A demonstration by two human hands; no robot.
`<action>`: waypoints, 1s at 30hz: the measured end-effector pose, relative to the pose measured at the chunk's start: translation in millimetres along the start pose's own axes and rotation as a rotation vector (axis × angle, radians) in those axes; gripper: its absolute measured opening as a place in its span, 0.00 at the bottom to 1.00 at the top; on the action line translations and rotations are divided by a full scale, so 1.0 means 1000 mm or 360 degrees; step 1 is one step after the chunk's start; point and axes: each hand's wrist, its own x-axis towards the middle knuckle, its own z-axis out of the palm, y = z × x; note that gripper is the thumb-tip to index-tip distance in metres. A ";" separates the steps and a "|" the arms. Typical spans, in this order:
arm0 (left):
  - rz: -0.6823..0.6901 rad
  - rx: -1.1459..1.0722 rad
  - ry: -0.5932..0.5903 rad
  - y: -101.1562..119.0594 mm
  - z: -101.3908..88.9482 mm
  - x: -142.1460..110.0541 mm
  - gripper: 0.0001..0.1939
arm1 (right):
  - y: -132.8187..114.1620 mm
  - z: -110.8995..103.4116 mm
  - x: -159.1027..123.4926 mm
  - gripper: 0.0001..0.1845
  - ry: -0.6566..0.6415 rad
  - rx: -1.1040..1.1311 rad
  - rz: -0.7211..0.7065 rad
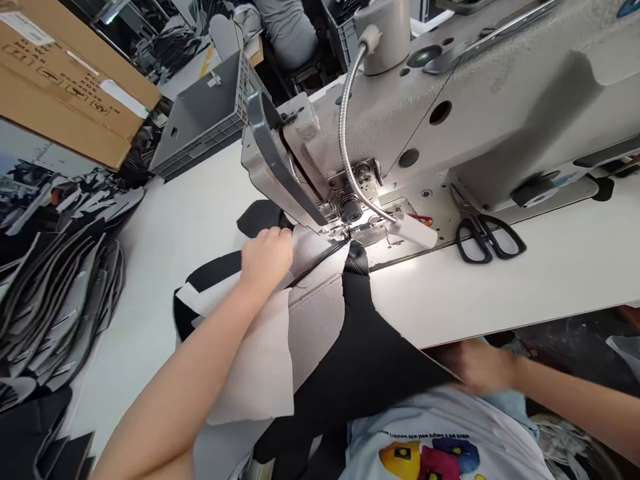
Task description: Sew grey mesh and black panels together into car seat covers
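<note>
My left hand (267, 261) is closed on a sewn fabric piece (320, 313), close to the left of the needle area of an industrial sewing machine (350, 207). The piece has grey mesh, white backing and a large black panel (365, 367) that hangs over the table's front edge. Its seam runs up under the presser foot, where the lamp lights it. My right hand (475, 365) is low at the table edge, beside the black panel's right corner. Motion smears it, and its fingers are partly hidden, so its grip does not show.
Black-handled scissors (483, 233) lie on the machine bed and white table (550, 267). Stacked cut pieces (60, 300) crowd the left side. Behind stand a grey plastic crate (205, 107) and a cardboard box (75, 73). A seated person (290, 33) is farther back.
</note>
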 end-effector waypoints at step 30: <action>0.0623 -0.0399 -0.0091 0.057 0.001 -0.018 0.15 | 0.000 -0.050 0.185 0.20 0.0042 -0.0890 -0.0620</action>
